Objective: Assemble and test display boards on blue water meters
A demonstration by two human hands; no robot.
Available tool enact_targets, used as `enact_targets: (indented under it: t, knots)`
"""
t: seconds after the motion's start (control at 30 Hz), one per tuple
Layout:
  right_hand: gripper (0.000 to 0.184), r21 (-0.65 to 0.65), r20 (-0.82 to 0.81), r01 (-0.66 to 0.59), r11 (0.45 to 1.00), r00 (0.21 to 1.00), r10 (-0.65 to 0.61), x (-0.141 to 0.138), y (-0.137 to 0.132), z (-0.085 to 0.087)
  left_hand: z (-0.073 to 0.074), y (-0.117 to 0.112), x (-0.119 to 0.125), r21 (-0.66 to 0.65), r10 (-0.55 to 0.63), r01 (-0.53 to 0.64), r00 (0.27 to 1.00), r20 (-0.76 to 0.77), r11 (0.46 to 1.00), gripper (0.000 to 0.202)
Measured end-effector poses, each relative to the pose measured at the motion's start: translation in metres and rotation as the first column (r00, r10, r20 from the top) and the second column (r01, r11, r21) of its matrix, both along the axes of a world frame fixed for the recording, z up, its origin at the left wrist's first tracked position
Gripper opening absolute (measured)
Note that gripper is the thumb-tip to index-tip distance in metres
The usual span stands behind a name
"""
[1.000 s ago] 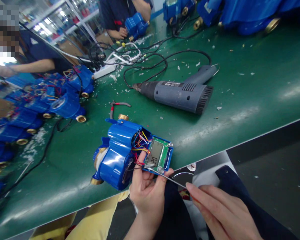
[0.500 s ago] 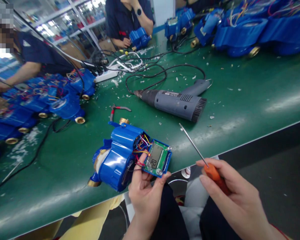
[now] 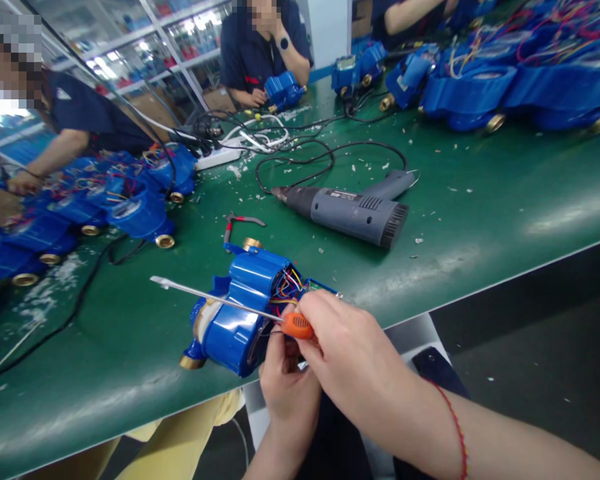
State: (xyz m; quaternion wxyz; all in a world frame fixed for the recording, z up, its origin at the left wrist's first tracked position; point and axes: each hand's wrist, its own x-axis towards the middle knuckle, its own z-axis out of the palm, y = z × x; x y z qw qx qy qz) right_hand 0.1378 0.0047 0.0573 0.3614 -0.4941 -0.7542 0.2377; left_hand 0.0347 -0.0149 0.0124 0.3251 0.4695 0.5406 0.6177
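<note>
A blue water meter (image 3: 233, 333) with brass ends lies on the green bench in front of me, its housing open and coloured wires (image 3: 290, 285) coming out. My left hand (image 3: 290, 393) holds the display circuit board (image 3: 321, 287) on those wires; most of the board is hidden behind my other hand. My right hand (image 3: 353, 340) is closed round the orange handle of a screwdriver (image 3: 297, 325), right over the board. Its metal shaft points left across the meter, with a whitish bit at the tip.
A grey heat gun (image 3: 355, 217) and red-grey pliers (image 3: 245, 220) lie beyond the meter. Several more blue meters (image 3: 137, 217) stand at left and back right. Cables and a white power strip (image 3: 220, 157) cross the bench. Two people sit opposite; another person's arm shows at the back.
My right hand has moved left with the screwdriver, from beside the board to over it. The shaft has swung to point left. The display is now covered.
</note>
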Motion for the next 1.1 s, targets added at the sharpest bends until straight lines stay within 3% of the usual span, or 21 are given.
enact_targets:
  t: [0.1,0.2,0.3,0.4,0.6,0.73,0.93,1.1]
  knots:
    - [0.020,0.005,-0.002,-0.030,1.000,1.000,0.030,0.001,0.001,-0.001,0.000,0.002,0.000,0.006,-0.011,0.011,1.000,0.021,1.000,0.043]
    - [0.021,0.002,-0.124,0.000,1.000,0.992,0.000,0.009,0.003,0.005,-0.003,0.001,-0.001,-0.009,-0.023,0.024,0.997,0.069,1.000,0.048]
    - [0.020,-0.002,-0.274,0.135,0.991,0.953,-0.131,0.030,0.001,0.016,-0.003,-0.001,-0.001,-0.068,-0.072,0.083,0.986,0.148,0.994,0.057]
    - [0.015,-0.062,-0.324,0.272,0.960,0.905,-0.277,0.058,-0.011,0.020,-0.002,-0.002,0.000,-0.092,-0.098,0.117,0.978,0.185,0.989,0.061]
    - [0.008,-0.178,-0.309,0.420,0.890,0.834,-0.456,0.091,-0.043,-0.005,0.004,0.000,0.001,-0.081,-0.112,0.127,0.979,0.171,0.989,0.064]
    - [0.010,-0.195,-0.255,0.402,0.895,0.860,-0.442,0.094,-0.051,-0.019,0.005,0.001,0.003,-0.062,-0.103,0.114,0.980,0.169,0.991,0.063]
    - [0.008,-0.358,-0.329,0.224,0.907,0.878,-0.347,0.089,-0.048,-0.022,0.004,0.002,0.004,-0.050,-0.111,0.119,0.983,0.144,0.992,0.062]
    - [0.013,-0.385,-0.311,0.178,0.905,0.899,-0.309,0.087,-0.051,-0.031,0.003,0.001,0.001,-0.046,-0.114,0.121,0.985,0.132,0.992,0.062]
